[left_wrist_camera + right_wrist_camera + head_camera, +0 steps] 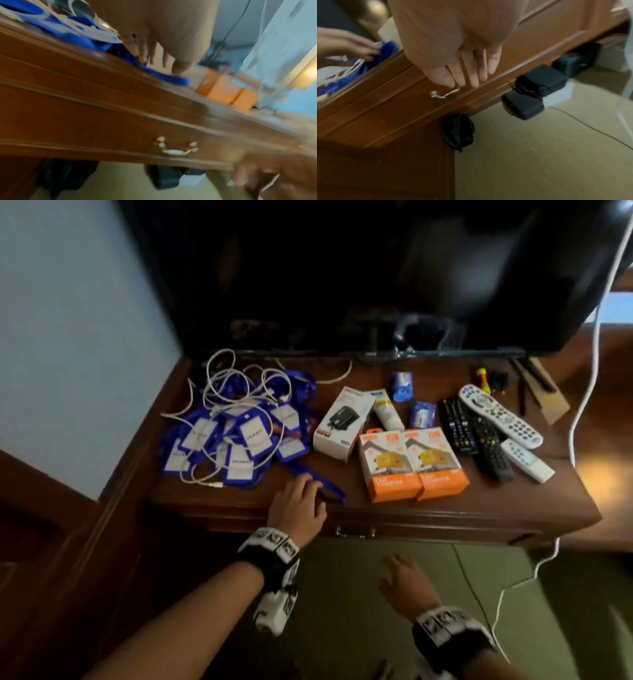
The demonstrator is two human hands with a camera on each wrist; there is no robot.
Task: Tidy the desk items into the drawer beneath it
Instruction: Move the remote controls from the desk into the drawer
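A tangle of blue lanyards with badge holders (236, 436) and white cables (239, 385) covers the left of the wooden desk (513, 501). My left hand (306, 491) lies at the desk's front edge, its fairly straight fingertips (144, 59) touching a loose blue strap (330, 491). The drawer (428, 530) under the desk is closed. Below the desk, my right hand (394, 571) is open and empty, and its straight fingers (467, 77) hover just above the brass handle (444, 94). Two orange boxes (412, 465), a white box (342, 422) and several remotes (489, 429) lie to the right.
A dark TV (342, 268) stands at the back of the desk. A white cord (589, 392) hangs down the right side to the carpet (376, 628). Black cases (539, 81) and a black bag (458, 131) sit on the floor under the desk.
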